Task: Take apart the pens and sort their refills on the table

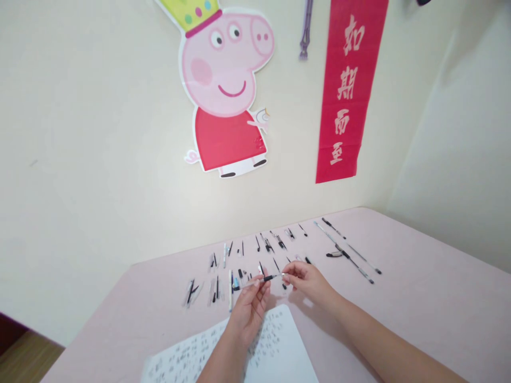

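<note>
Over a pink table, my left hand and my right hand hold a thin pen between them, level above the tabletop. My left fingers pinch its clear barrel near the black grip. My right fingertips pinch the tip end on the right. Many small pen parts lie in rows on the table just beyond my hands. A sheet of paper with handwriting lies under my left wrist.
Two whole pens lie at the back right of the table, with a black cap beside them. The table stands against a cream wall bearing a cartoon pig sticker and a red banner. Wooden floor shows at the lower left.
</note>
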### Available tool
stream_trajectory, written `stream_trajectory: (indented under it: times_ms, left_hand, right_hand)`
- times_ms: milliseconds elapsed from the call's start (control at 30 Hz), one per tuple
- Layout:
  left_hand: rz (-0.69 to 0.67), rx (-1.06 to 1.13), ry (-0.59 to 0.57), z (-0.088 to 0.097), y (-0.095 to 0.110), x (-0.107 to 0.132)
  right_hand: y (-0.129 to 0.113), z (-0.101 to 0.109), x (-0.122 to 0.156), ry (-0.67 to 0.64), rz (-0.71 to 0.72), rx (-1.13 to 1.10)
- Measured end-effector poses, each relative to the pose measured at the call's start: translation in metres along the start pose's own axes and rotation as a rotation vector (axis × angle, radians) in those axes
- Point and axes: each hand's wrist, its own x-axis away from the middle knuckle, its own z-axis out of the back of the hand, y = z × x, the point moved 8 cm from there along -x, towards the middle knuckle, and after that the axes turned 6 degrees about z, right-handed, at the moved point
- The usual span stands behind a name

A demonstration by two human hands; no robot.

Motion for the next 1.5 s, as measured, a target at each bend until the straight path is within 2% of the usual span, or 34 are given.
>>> stream_trajectory:
  times_ms: [533,833,1233,1500]
  left_hand:
    - [0.011,-0.039,-0.046,-0.006,-0.002,0.003]
    - [0.010,-0.086,-0.110,-0.008,-0.005,0.002]
    - [0.003,-0.122,-0.101,-0.011,-0.005,0.005]
    - [0.002,-0.163,-0.120,-0.010,-0.007,0.003]
  right_hand:
    - [0.002,-0.007,0.002,0.006,0.038,0.080]
    - [-0.001,-0.009,0.005,0.002,0.048,0.126]
    - [0.003,-0.009,0.006,-0.008,0.017,0.085]
    - [-0.006,-0.009,0.008,-0.010,0.088,0.167]
